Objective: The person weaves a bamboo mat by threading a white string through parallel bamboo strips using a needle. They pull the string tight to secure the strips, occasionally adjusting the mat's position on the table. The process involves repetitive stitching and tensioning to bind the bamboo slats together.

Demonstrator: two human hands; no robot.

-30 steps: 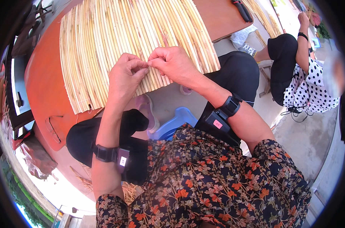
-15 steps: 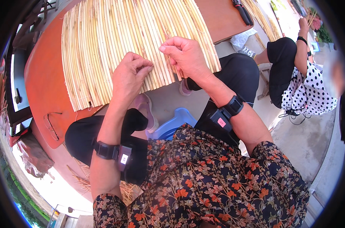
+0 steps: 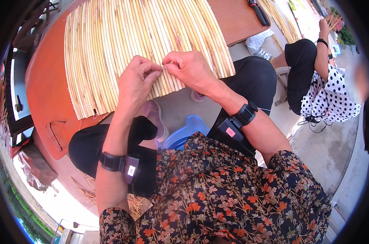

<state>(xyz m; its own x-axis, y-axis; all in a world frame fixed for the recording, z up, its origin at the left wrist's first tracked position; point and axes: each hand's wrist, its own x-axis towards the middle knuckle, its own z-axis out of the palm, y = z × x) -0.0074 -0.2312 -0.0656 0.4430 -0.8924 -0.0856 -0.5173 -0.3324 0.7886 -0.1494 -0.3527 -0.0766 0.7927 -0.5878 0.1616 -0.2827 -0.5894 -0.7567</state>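
A mat of pale yellow stalks point(image 3: 111, 44), laid side by side and tied with fine thread, rests on the table and juts over its near edge. Above its near part, my left hand point(image 3: 135, 81) is closed in a pinch. My right hand point(image 3: 192, 71) pinches close beside it, thumb and forefinger nearly touching the left fingertips. Between the two sets of fingertips shows a bit of thin pale thread point(image 3: 164, 67). Exactly how the thread runs in the fingers is too small to make out.
The reddish-brown table point(image 3: 46, 81) carries eyeglasses point(image 3: 54, 136) at its left and black-handled cutters point(image 3: 259, 13) at far right. Below sits a blue plastic basin point(image 3: 186, 132). At right, another person point(image 3: 331, 91) sits holding stalks. Loose stalks point(image 3: 288, 30) lie behind the table.
My right hand has come left and nearer me, closing the gap to my left hand. The left hand has barely moved, still pinching.
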